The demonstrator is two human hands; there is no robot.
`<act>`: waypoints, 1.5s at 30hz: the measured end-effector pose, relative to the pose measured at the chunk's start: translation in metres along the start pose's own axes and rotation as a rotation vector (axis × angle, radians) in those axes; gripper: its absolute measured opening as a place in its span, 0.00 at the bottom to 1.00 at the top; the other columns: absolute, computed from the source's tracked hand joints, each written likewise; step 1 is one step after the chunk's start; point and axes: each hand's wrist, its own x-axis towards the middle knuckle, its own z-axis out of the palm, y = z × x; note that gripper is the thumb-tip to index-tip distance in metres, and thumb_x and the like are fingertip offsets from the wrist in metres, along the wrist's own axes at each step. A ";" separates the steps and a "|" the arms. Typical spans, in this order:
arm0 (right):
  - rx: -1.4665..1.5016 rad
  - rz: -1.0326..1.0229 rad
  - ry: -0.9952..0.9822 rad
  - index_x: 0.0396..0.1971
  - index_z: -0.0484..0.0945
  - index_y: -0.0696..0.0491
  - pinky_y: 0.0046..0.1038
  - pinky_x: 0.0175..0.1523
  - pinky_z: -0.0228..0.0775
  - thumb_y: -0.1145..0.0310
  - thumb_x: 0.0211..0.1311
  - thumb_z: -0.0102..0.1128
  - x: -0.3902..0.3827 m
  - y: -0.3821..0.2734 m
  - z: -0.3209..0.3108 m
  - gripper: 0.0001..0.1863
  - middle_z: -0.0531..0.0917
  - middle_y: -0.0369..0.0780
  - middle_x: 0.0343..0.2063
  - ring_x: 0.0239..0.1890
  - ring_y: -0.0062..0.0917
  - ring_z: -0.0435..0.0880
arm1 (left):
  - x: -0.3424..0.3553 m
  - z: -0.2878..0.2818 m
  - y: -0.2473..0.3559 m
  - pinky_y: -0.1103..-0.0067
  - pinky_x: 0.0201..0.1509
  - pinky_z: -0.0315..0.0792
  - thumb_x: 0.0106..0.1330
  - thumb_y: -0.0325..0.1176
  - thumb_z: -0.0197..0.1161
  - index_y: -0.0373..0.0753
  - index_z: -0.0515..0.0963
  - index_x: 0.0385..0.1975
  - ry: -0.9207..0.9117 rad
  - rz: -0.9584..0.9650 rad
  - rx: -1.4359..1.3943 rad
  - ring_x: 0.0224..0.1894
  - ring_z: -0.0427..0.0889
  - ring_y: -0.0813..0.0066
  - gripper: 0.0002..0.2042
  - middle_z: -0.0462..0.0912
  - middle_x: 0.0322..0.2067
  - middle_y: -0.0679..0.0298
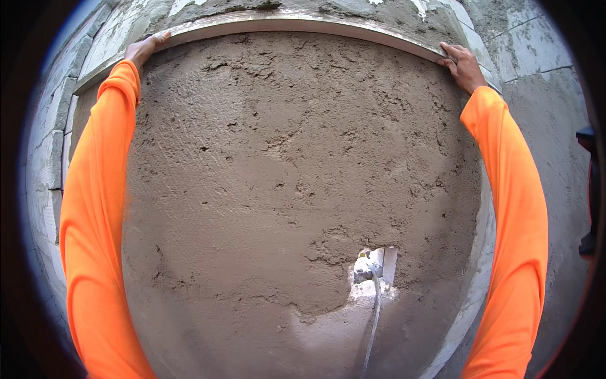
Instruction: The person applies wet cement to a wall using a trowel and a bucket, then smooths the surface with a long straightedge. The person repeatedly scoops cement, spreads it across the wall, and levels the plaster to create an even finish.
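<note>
A long, pale straightedge [284, 24] lies across the upper part of a wall coated in wet grey-brown plaster [271, 170]. My left hand [145, 49] is closed around the straightedge near its left end, thumb along the top edge. Near the other end my right hand [464, 66] grips it, fingers bent over the upper edge. Both arms, in orange sleeves, reach up and wide. Below the bar the plaster is rough and pitted in the upper middle and right, smoother on the left and lower down.
At the lower right, a square recess [372, 271] in the plaster shows white inside, and a grey cable [374, 328] hangs from it. Bare blocks [57, 145] border the wall on the left. A grey wall [543, 139] stands to the right, with a dark object [588, 189] at the rim.
</note>
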 end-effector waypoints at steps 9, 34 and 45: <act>-0.096 0.128 -0.038 0.64 0.78 0.50 0.40 0.62 0.73 0.69 0.66 0.67 0.015 0.013 0.014 0.26 0.84 0.47 0.51 0.56 0.44 0.82 | 0.021 0.005 -0.019 0.65 0.77 0.55 0.53 0.72 0.70 0.30 0.69 0.70 -0.026 0.099 0.026 0.75 0.63 0.51 0.54 0.67 0.72 0.45; 0.130 0.263 -0.197 0.58 0.81 0.55 0.38 0.62 0.71 0.72 0.59 0.71 -0.140 -0.093 -0.059 0.25 0.83 0.47 0.51 0.56 0.43 0.79 | -0.187 -0.028 -0.082 0.42 0.79 0.36 0.48 0.71 0.74 0.26 0.47 0.77 0.081 -0.123 0.163 0.82 0.37 0.46 0.68 0.49 0.77 0.37; 0.226 0.290 -0.329 0.60 0.77 0.52 0.40 0.64 0.70 0.82 0.57 0.64 -0.287 -0.182 -0.145 0.28 0.77 0.46 0.54 0.60 0.44 0.75 | -0.415 -0.070 -0.159 0.53 0.82 0.29 0.52 0.70 0.73 0.25 0.41 0.77 0.093 -0.161 0.017 0.83 0.32 0.48 0.68 0.45 0.78 0.36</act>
